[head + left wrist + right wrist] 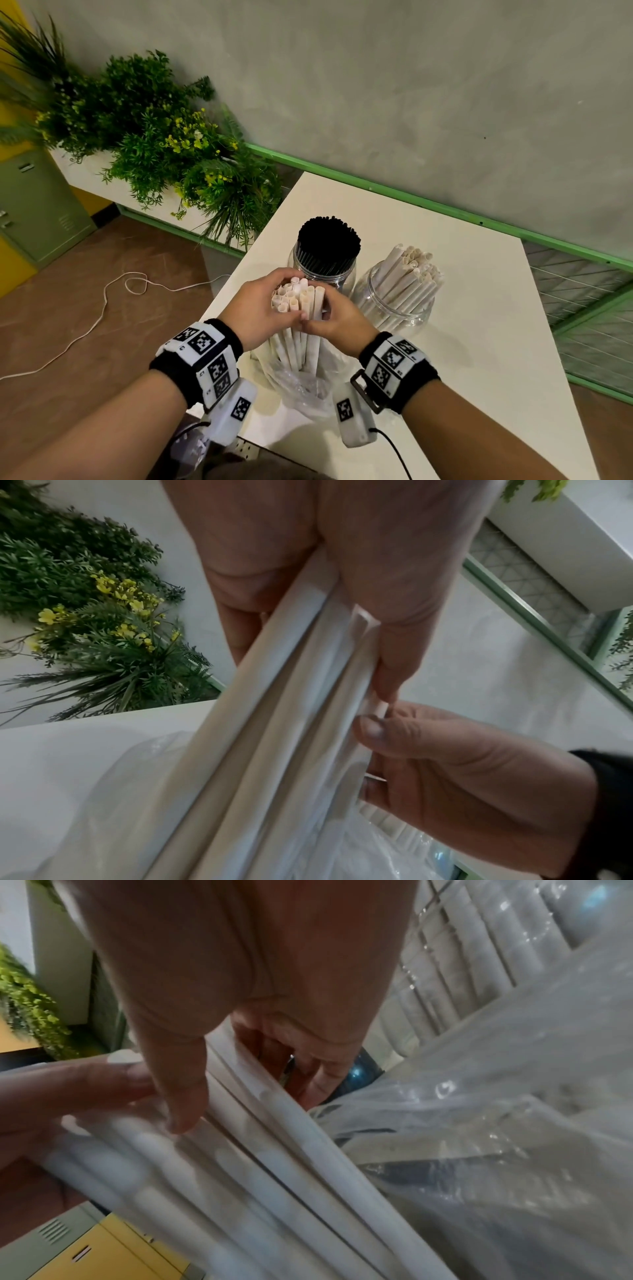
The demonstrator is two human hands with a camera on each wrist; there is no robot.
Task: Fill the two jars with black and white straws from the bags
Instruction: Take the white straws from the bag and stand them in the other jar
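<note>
A bundle of white straws point(297, 301) stands upright, its lower end inside a clear plastic bag point(301, 387) on the white table point(479, 325). My left hand point(263, 305) grips the bundle from the left and my right hand point(337, 317) grips it from the right, thumbs meeting at the front. Behind the hands stands a glass jar packed with black straws point(328, 241). To its right a second glass jar point(394, 305) holds white straws point(409, 274) leaning right. The wrist views show the white straws point(274, 737) point(274, 1150) running between the fingers of both hands.
Leafy plants with yellow flowers point(164, 144) stand left of the table beyond its edge. A white cable point(102, 308) lies on the brown floor. A grey wall with a green rail point(445, 205) runs behind the table. Bare tabletop lies to the right of the jars.
</note>
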